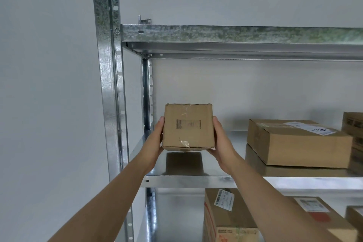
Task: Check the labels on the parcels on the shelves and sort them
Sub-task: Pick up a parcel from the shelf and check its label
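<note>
A small brown cardboard parcel with a printed barcode on its near face hangs just above the left end of the middle metal shelf. My left hand holds its left side and my right hand holds its right side, thumbs up along the edges and fingers under the bottom. The parcel's shadow falls on the shelf below it.
A larger cardboard parcel with a white label lies to the right on the same shelf, another box at the far right edge. Labelled boxes stand on the shelf below. A steel upright rises at left; an upper shelf spans above.
</note>
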